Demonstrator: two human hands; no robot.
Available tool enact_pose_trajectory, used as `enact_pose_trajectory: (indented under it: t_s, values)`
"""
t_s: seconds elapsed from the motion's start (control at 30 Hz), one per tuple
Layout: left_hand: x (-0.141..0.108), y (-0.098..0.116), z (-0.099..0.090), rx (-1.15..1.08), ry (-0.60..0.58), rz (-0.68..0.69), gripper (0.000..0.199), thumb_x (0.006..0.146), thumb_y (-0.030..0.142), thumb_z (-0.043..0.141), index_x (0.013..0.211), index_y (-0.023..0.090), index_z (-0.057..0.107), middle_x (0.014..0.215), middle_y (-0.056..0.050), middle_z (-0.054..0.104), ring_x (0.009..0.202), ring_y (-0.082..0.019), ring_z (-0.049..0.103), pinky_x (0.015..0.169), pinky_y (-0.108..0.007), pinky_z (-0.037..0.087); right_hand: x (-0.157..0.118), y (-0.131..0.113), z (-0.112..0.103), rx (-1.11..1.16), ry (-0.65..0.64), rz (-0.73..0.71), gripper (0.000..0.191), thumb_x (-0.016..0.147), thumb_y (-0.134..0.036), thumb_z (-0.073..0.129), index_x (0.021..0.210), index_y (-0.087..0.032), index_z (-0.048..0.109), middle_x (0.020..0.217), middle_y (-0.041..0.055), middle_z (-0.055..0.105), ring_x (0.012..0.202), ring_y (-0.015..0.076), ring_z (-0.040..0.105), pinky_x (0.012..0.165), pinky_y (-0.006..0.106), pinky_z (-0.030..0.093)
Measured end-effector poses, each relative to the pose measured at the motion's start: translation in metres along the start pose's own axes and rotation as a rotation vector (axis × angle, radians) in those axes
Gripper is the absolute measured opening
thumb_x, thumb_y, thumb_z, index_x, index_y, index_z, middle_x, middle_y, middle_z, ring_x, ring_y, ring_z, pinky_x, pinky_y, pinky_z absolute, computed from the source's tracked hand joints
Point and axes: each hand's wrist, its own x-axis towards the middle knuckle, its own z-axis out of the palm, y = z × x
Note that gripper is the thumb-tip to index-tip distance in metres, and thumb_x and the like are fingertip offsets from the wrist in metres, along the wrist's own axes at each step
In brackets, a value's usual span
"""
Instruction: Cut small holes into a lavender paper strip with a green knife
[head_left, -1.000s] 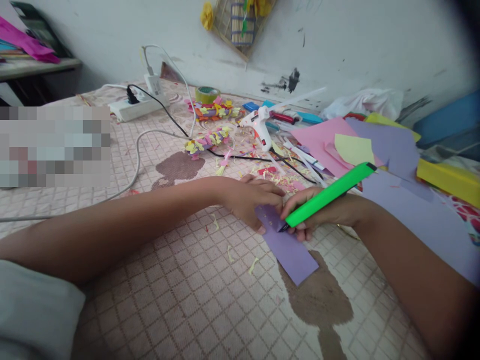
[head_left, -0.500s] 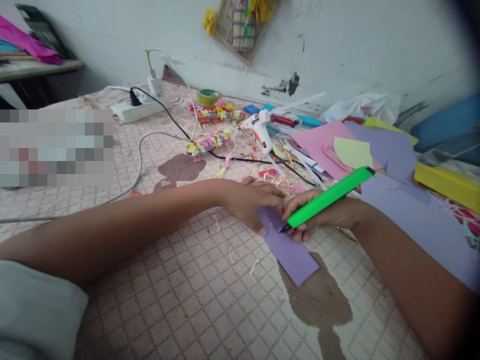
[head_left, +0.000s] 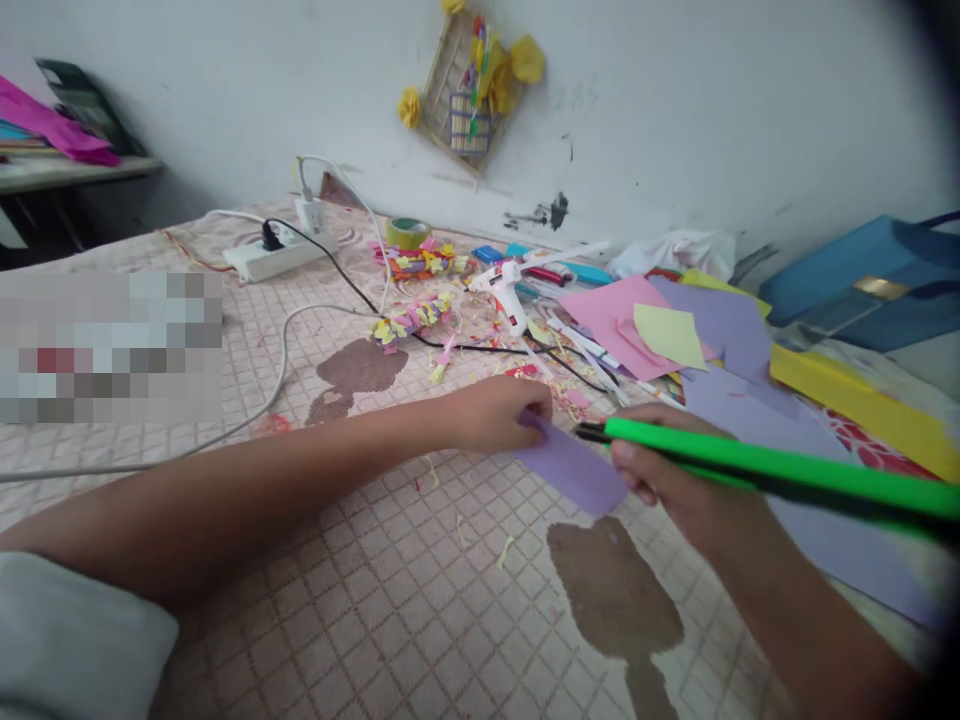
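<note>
My left hand (head_left: 504,412) pinches the left end of a folded purple paper strip (head_left: 577,472) between thumb and fingers, lifting that end off the cloth. The strip slants down to the right. In my right hand (head_left: 664,455) lies a long green stapler (head_left: 765,465) with a black nose. The nose points left, just above the strip and apart from it. My right fingertips are beside the strip's right end; whether they touch it, I cannot tell.
Behind my hands are a white glue gun (head_left: 506,295), paper-flower strips (head_left: 412,318) and paper scraps. Coloured sheets (head_left: 667,335) lie to the right, near a blue bag (head_left: 870,285). A power strip (head_left: 281,255) with cables stands at the back left.
The stapler has come off the purple strip and swung lower, its nose now free. My left hand has closed into a pinch and raised the strip's left end. The view has tilted up.
</note>
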Motion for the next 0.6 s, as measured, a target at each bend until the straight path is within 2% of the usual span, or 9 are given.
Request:
enact_pose_trajectory:
  t_s: [0.13,0.23,0.3,0.33,0.37,0.47,0.6]
  values:
    - [-0.001,-0.003,0.001,-0.152,0.097,-0.126,0.015,0.075,0.023,0.057,0.088,0.016,0.056,0.087,-0.004,0.063,0.079,-0.018,0.057,0.067,-0.029,0.044,-0.020,-0.001,0.014,-0.310,0.097,-0.072,0.027,0.082,-0.038,0.061,0.106,-0.025,0.058,0.080,0.0071,0.069,0.069,0.0246,0.065,0.059,0.036,0.053]
    - [0.001,-0.006,0.003,-0.175,0.102,-0.139,0.014,0.077,0.024,0.055,0.089,0.016,0.057,0.086,-0.003,0.063,0.079,-0.017,0.058,0.068,-0.028,0.044,-0.019,0.009,0.014,-0.583,0.123,-0.214,0.028,0.082,-0.038,0.057,0.107,-0.026,0.059,0.091,0.0080,0.071,0.081,0.0264,0.068,0.070,0.037,0.054]
    - [0.002,-0.008,0.005,-0.188,0.082,-0.127,0.012,0.079,0.022,0.053,0.088,0.016,0.058,0.084,-0.002,0.064,0.077,-0.016,0.059,0.068,-0.027,0.045,-0.015,0.019,0.011,-0.636,0.076,-0.398,0.027,0.081,-0.030,0.055,0.107,-0.026,0.060,0.090,0.0056,0.072,0.075,0.0241,0.069,0.064,0.034,0.055]
    - [0.003,-0.008,0.005,-0.193,0.077,-0.121,0.011,0.079,0.021,0.053,0.087,0.016,0.059,0.083,-0.002,0.065,0.077,-0.015,0.059,0.068,-0.026,0.045,-0.013,0.023,0.010,-0.650,-0.023,-0.471,0.030,0.080,-0.026,0.054,0.109,-0.025,0.059,0.095,0.0052,0.072,0.079,0.0236,0.069,0.066,0.033,0.055]
    - [0.003,-0.008,0.006,-0.194,0.075,-0.116,0.011,0.079,0.020,0.053,0.087,0.016,0.059,0.083,-0.002,0.065,0.077,-0.015,0.059,0.068,-0.026,0.045,-0.011,0.027,0.010,-0.658,-0.051,-0.510,0.032,0.080,-0.021,0.051,0.112,-0.025,0.057,0.100,0.0051,0.072,0.084,0.0231,0.069,0.071,0.034,0.055]
    - [0.003,-0.009,0.009,-0.191,0.090,-0.105,0.011,0.080,0.019,0.053,0.088,0.016,0.060,0.084,-0.002,0.066,0.078,-0.015,0.060,0.069,-0.026,0.045,-0.009,0.031,0.010,-0.670,-0.108,-0.564,0.035,0.081,-0.013,0.049,0.113,-0.024,0.055,0.107,0.0047,0.070,0.094,0.0205,0.067,0.080,0.033,0.053]
    - [0.002,-0.012,0.011,-0.168,0.111,-0.064,0.011,0.080,0.018,0.053,0.088,0.016,0.060,0.084,-0.002,0.066,0.077,-0.015,0.059,0.069,-0.026,0.044,-0.011,0.029,0.012,-0.689,-0.104,-0.603,0.031,0.084,-0.015,0.048,0.113,-0.023,0.054,0.106,0.0059,0.070,0.093,0.0196,0.067,0.078,0.032,0.053]
